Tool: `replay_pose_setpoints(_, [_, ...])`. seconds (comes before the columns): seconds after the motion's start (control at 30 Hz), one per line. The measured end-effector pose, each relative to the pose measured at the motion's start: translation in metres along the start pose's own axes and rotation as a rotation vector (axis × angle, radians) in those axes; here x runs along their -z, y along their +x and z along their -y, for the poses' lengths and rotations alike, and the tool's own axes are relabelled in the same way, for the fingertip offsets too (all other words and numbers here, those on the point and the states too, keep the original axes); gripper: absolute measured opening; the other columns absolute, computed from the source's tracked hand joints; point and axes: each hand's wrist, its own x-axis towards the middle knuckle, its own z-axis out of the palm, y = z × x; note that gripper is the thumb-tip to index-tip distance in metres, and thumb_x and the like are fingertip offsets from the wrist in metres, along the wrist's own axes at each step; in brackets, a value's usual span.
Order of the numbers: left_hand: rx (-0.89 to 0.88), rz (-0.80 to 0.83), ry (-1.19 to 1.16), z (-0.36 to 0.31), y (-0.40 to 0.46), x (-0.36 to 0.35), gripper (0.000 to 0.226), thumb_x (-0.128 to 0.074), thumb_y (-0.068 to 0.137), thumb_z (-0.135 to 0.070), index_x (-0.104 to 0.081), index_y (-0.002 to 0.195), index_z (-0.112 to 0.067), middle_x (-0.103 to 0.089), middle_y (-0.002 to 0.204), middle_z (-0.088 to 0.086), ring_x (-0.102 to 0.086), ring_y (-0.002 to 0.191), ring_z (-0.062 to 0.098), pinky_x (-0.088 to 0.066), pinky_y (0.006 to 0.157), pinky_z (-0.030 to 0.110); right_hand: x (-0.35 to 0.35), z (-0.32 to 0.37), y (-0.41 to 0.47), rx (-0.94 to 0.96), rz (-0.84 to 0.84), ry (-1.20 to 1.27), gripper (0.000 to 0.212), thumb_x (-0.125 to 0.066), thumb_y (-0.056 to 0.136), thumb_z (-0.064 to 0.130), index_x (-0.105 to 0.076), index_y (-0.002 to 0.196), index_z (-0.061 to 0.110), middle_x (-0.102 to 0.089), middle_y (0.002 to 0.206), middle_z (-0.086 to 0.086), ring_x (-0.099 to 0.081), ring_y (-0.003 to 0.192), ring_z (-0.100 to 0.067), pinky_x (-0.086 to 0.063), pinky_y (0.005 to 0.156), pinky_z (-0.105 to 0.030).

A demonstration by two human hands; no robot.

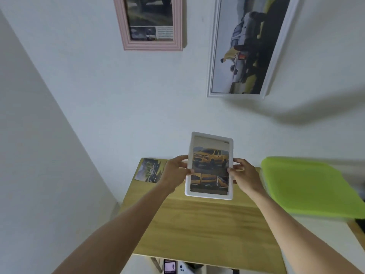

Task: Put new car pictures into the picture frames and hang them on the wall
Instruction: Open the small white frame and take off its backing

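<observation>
I can only see the lower part of the pink frame [151,23] on the wall, its top cut off by the picture edge, and the big white frame [251,46] beside it is also clipped at the top, its car photo turned sideways and blurred. The small captions on the yellow-truck picture [210,165] are too soft for me to read. That picture sits in a small white frame [210,166], which I see held upright in the air above the wooden table [197,224], near the wall. My left hand [174,172] is clamped on the frame's left edge and my right hand [245,175] on its right edge, thumbs over the front. A loose car picture [150,170] lies at the table's far left corner, partly behind my left hand. A green folder [308,186] lies to the right, running out of view. At the bottom edge something like a phone [169,266] shows, mostly cropped.
</observation>
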Motion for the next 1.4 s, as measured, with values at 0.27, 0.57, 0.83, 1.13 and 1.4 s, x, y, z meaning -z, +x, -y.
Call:
replay_pose_setpoints(0.27, [0.070, -0.077, 0.217, 0.019, 0.006, -0.020, 0.037, -0.081, 0.073, -0.013, -0.067, 0.107, -0.013, -0.071, 0.091, -0.002, -0.068, 0.085, 0.014, -0.053, 0.071, 0.026, -0.035, -0.011, 0.014, 0.092, 0.124, -0.284, 0.052, -0.064, 0.093, 0.038, -0.048, 0.138, 0.018, -0.060, 0.123, 0.002, -0.061, 0.109, -0.016, -0.053, 0.092, -0.035])
replay_pose_setpoints(0.57, [-0.068, -0.266, 0.527, 0.019, 0.002, -0.055, 0.021, -0.066, 0.079, -0.020, -0.063, 0.100, -0.023, -0.067, 0.092, -0.012, -0.063, 0.080, 0.011, -0.055, 0.075, 0.036, -0.071, 0.053, 0.040, 0.002, 0.225, 0.109, 0.063, -0.070, 0.082, 0.045, -0.042, 0.136, 0.027, -0.063, 0.103, 0.009, -0.069, 0.093, -0.020, -0.062, 0.075, -0.043])
replay_pose_setpoints(0.83, [-0.239, -0.102, 0.512, 0.047, 0.016, -0.060, 0.042, -0.057, 0.093, -0.049, -0.059, 0.124, -0.022, -0.062, 0.112, -0.006, -0.061, 0.094, 0.013, -0.053, 0.084, 0.037, -0.069, 0.046, 0.058, -0.068, 0.193, 0.120, 0.042, -0.059, 0.087, 0.008, -0.056, 0.128, 0.016, -0.067, 0.102, -0.003, -0.070, 0.082, -0.024, -0.063, 0.064, -0.043])
replay_pose_setpoints(1.13, [0.189, -0.045, 0.520, 0.100, 0.063, -0.001, 0.075, -0.061, 0.092, -0.043, -0.026, 0.151, -0.013, -0.040, 0.150, 0.012, -0.040, 0.137, 0.028, -0.037, 0.111, 0.044, -0.053, -0.003, 0.052, -0.286, 0.349, 0.281, 0.037, -0.059, 0.087, -0.004, -0.068, 0.112, 0.022, -0.067, 0.095, -0.012, -0.069, 0.082, -0.026, -0.060, 0.066, -0.039])
replay_pose_setpoints(1.4, [0.249, 0.118, 0.230, 0.139, 0.053, 0.007, 0.060, -0.066, 0.091, -0.027, -0.042, 0.146, -0.024, -0.071, 0.098, 0.007, -0.069, 0.088, 0.023, -0.056, 0.070, 0.037, -0.066, -0.045, 0.042, -0.403, 0.378, 0.297, 0.040, -0.055, 0.090, -0.006, -0.067, 0.115, 0.023, -0.070, 0.092, -0.003, -0.065, 0.080, -0.023, -0.057, 0.072, -0.041])
